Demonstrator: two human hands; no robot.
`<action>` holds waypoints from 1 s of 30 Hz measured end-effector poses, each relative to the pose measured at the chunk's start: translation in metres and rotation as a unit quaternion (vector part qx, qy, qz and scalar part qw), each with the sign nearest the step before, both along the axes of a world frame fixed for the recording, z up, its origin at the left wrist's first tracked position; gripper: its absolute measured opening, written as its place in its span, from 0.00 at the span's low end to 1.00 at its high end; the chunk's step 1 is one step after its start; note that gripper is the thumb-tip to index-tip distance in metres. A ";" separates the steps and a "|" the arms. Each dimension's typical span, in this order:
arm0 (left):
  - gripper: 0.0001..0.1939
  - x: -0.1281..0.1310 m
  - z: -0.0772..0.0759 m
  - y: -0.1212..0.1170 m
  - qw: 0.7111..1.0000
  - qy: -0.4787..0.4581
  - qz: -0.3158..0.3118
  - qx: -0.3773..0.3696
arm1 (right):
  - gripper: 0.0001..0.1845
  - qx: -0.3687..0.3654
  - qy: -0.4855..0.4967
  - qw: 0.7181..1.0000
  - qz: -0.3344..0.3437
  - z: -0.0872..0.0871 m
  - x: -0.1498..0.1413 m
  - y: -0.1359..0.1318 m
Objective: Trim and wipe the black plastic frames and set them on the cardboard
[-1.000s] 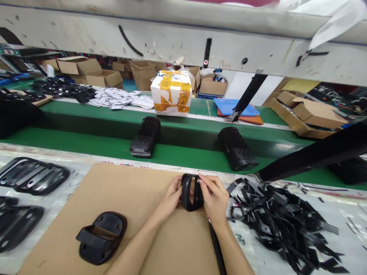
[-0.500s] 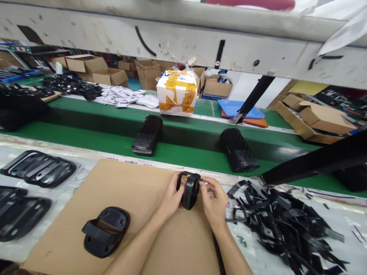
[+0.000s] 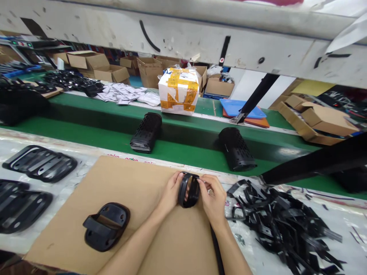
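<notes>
Both hands hold a black oval plastic part (image 3: 188, 190) upright on edge over a brown cardboard sheet (image 3: 126, 198). My left hand (image 3: 171, 192) grips its left side, fingers curled round the rim. My right hand (image 3: 212, 198) grips its right side, thumb and fingers pinched at the top edge. A second black oval part with a raised strap (image 3: 106, 226) lies flat on the cardboard to the lower left, apart from both hands.
A heap of black plastic strips (image 3: 283, 225) lies right of my right hand. Stacked flat black plates (image 3: 40, 168) sit at the left. Two black perforated housings (image 3: 146, 132) (image 3: 236, 149) rest on the green conveyor (image 3: 186, 152). A taped box (image 3: 178, 91) and cartons stand beyond.
The held part has been turned a little between the hands, showing more of its hollow side. The view has shifted slightly; the hands stay in the same place on the cardboard.
</notes>
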State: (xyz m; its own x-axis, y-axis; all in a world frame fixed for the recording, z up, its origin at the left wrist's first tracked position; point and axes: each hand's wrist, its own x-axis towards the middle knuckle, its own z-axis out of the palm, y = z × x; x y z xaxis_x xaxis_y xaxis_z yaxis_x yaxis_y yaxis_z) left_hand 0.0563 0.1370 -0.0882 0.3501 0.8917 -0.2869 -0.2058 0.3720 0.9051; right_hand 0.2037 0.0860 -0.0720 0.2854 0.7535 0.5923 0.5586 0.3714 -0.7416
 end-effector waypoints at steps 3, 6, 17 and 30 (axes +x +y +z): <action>0.28 -0.001 -0.006 0.001 1.000 0.001 -0.009 0.024 | 0.07 0.004 -0.003 1.000 -0.006 0.000 -0.001 -0.001; 0.25 -0.002 -0.010 0.002 0.998 0.003 0.006 0.055 | 0.07 0.008 0.001 1.000 -0.018 0.001 -0.003 -0.001; 0.24 -0.002 -0.010 0.002 0.999 -0.011 -0.025 0.036 | 0.06 -0.011 0.008 1.000 -0.004 0.003 0.000 0.000; 0.20 -0.004 0.007 -0.004 0.996 -0.071 -0.054 0.001 | 0.03 -0.009 0.029 0.999 -0.039 -0.002 0.001 0.001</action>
